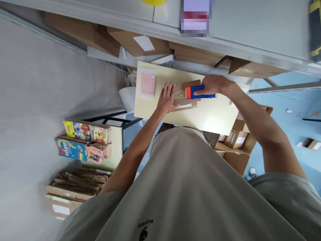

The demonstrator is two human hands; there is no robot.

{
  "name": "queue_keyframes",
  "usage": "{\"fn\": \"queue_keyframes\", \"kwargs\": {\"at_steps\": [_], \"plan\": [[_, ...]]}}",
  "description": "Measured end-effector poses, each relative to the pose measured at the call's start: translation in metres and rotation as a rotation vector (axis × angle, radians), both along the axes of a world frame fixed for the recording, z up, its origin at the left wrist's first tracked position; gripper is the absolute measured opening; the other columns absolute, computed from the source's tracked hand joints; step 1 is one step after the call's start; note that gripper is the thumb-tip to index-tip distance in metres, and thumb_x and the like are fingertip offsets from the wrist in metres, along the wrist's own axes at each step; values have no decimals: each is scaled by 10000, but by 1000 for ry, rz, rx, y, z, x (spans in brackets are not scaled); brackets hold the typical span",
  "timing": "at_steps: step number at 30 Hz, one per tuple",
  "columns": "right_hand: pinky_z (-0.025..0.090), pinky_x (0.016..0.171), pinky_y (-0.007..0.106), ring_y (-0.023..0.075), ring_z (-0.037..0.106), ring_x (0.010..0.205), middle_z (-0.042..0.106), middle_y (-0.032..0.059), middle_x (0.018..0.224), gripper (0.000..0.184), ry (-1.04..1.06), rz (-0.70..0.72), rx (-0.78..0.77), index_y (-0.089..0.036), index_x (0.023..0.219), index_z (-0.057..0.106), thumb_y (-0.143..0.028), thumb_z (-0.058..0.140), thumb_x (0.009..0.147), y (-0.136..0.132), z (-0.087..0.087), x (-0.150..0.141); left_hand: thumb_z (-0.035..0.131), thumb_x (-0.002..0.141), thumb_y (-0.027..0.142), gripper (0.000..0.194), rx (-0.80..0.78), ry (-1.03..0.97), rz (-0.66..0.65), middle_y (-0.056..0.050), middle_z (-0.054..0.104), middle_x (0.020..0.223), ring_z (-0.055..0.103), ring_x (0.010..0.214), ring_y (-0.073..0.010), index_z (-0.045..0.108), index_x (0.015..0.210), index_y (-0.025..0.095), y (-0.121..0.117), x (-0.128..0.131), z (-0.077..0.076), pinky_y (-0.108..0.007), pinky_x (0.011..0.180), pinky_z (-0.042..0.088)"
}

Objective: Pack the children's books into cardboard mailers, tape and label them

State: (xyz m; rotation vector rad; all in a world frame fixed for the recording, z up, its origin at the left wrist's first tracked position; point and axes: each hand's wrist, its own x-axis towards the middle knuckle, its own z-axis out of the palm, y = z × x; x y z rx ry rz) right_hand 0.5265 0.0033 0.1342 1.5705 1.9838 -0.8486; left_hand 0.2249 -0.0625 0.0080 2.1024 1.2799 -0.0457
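Observation:
A small brown cardboard box (181,95) lies on the pale yellow table (160,122), with shiny clear tape along its top. My left hand (167,98) rests flat with fingers outstretched on the left end of this box. Wrapped round a blue and orange tape dispenser (202,92), my right hand (212,84) has it over the box's right part. The dispenser covers that end of the box, so I cannot see how the tape lies there. A white label shows on the box's near side.
A pink sheet (147,82) lies at the table's left end. Behind, several cartons (142,42) fill a shelf under a grey ledge (250,30). Colourful packs (80,130) and folded cardboard (77,180) stand at lower left. An open carton (235,157) holds boxes at right.

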Motion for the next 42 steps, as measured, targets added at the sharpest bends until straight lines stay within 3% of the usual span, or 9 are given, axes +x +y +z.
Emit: {"fn": "queue_keyframes", "kwargs": {"at_steps": [5, 9, 14, 20, 23, 32, 36, 39, 42], "plan": [[602, 829, 475, 255, 727, 739, 716, 92, 733, 896, -74, 45, -87, -161, 864, 808, -1021, 611, 1020, 13, 31, 91, 909, 932, 722, 1436, -4, -32, 13, -291, 112, 2009, -47, 1889, -514, 140, 1926, 26, 0, 2, -1, -676, 1538, 46], [634, 848, 540, 271, 714, 690, 655, 77, 667, 858, -91, 24, -37, -192, 806, 781, -1017, 646, 998, 18, 33, 129, 911, 919, 741, 1444, 7, -47, 4, -298, 167, 1999, -26, 1887, -523, 165, 1919, 15, 1, 0, -1, -675, 1536, 51], [643, 962, 616, 398, 793, 1014, 749, 163, 892, 712, -237, 40, -14, -167, 923, 815, -860, 727, 1062, 13, 13, 107, 889, 924, 760, 1438, 14, -37, -9, -315, 187, 1989, 5, 1883, -539, 176, 1909, -8, 2, -1, 1, -695, 1529, 48], [569, 1015, 593, 439, 757, 1143, 772, 318, 1047, 983, -189, -19, -46, -16, 1150, 826, -917, 432, 1151, 0, -21, 93, 868, 940, 775, 1429, 5, -13, -24, -315, 164, 1993, 2, 1881, -547, 169, 1915, -1, 2, 0, 1, -698, 1531, 69], [550, 1038, 552, 449, 748, 1200, 784, 346, 1142, 1014, -181, -47, -18, 18, 1254, 812, -934, 489, 1121, -10, -34, 79, 885, 925, 780, 1449, 13, 2, -30, -314, 162, 1994, -4, 1883, -541, 169, 1916, 3, 3, 0, 0, -692, 1534, 62], [549, 1021, 512, 464, 767, 1269, 806, 333, 1336, 547, -253, -82, 96, -56, 1379, 823, -525, 626, 1175, -47, -54, 25, 940, 846, 823, 1543, 33, -38, -58, -354, 194, 1973, 18, 1881, -549, 190, 1907, -9, 7, -4, -1, -689, 1533, 70], [575, 986, 510, 459, 797, 1222, 831, 334, 1313, 390, -233, -252, 11, -56, 1337, 844, -359, 701, 1139, -81, -69, 14, 928, 874, 799, 1474, 33, -14, -111, -355, 197, 1971, 45, 1885, -530, 240, 1899, -7, 9, -8, 4, -681, 1529, 76], [602, 957, 525, 481, 812, 1201, 821, 376, 1310, 464, -196, -414, 13, -15, 1375, 800, -408, 656, 1176, -113, -66, 12, 940, 860, 810, 1480, 29, 21, -110, -358, 175, 1973, 30, 1884, -533, 260, 1900, 5, 6, -6, 15, -705, 1521, 21], [613, 941, 526, 488, 817, 1170, 819, 391, 1248, 573, -162, -518, 111, -1, 1402, 733, -511, 558, 1209, -144, -43, 20, 894, 888, 851, 1479, 48, 9, -85, -386, 159, 1963, 26, 1878, -550, 236, 1901, -3, -5, 5, 34, -751, 1504, -7]]}}
